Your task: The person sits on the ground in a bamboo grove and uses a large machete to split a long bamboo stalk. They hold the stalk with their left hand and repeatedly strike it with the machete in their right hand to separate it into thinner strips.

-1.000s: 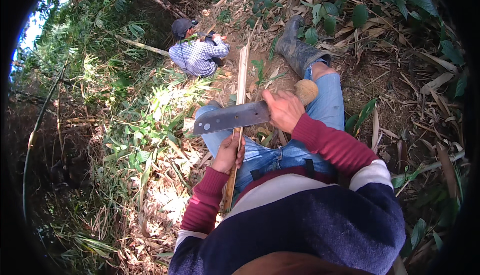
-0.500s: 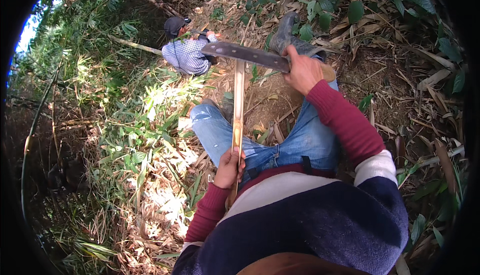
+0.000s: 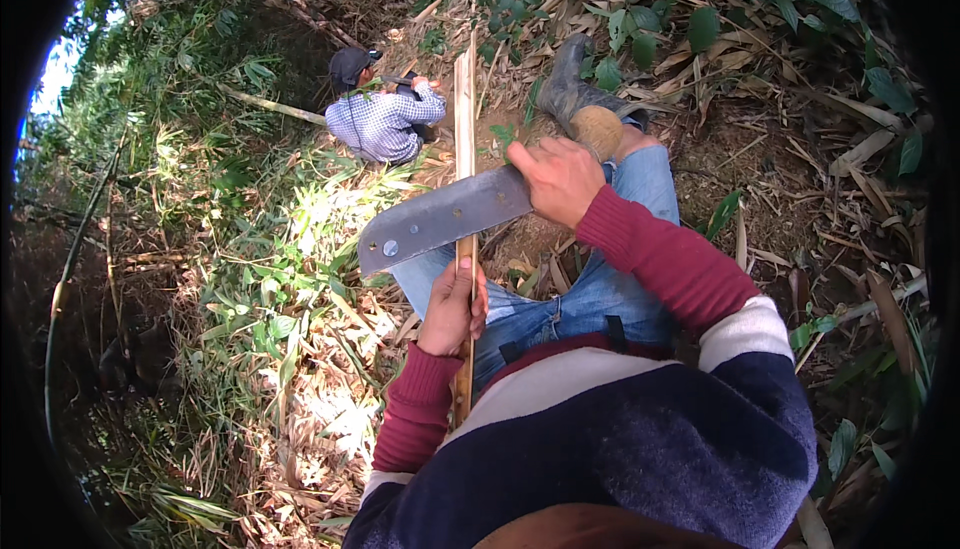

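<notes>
Broad knife (image 3: 450, 215) across a pale bamboo strip (image 3: 465, 119)
The right hand (image 3: 562, 181) is wrapped around the knife's handle (image 3: 598, 131); the blade (image 3: 425, 229) crosses just beyond the left hand (image 3: 452, 306), curled closed around the strip.

Broad grey cleaver (image 3: 440, 221), held flat side up, marked with small round spots, with a rounded tan knob (image 3: 598, 132) ending the handle; aslant across a long, narrow, split bamboo strip (image 3: 465, 114), paler beyond the crossing, yellow-brown below; touching or just above, hard to tell.
</notes>
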Available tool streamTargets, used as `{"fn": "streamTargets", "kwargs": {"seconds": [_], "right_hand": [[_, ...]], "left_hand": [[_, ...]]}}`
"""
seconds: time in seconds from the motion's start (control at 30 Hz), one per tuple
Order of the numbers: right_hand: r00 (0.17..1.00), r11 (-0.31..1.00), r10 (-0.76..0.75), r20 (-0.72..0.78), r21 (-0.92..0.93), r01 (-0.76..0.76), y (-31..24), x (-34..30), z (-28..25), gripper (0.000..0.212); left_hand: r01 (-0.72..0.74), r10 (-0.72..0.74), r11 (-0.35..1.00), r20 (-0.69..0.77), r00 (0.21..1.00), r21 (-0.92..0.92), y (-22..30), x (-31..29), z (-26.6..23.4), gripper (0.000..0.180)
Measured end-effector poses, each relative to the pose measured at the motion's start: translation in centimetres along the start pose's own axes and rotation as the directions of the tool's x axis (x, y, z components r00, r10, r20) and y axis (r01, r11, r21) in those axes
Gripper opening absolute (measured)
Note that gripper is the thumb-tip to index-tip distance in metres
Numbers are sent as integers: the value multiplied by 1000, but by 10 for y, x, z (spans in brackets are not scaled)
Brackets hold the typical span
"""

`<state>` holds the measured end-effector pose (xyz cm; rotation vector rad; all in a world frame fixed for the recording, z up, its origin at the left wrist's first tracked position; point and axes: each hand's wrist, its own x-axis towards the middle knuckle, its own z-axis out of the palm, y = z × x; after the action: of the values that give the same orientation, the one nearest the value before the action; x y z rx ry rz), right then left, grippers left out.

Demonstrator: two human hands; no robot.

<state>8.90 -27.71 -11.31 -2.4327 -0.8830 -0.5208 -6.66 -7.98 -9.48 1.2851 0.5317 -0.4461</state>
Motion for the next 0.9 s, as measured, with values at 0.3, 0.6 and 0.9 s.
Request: {"fn": "streamTargets", "kwargs": {"seconds": [0.3,0.6,0.9], "right_hand": [[823,798,564,72,-303,-520,116,40,-30,39],[960,995,25,281,82,-50,-9,-31,-7,41],[986,998,-35,165,-53,44,0,-24,5,34]], "left_hand": [[103,-120,983,102,987,154,-41,-38,-26,37],[-9,9,992,2,1000,122,-33,18,1,37],[-16,15,999,28,1000,42,-27,9,-1,37]]}}
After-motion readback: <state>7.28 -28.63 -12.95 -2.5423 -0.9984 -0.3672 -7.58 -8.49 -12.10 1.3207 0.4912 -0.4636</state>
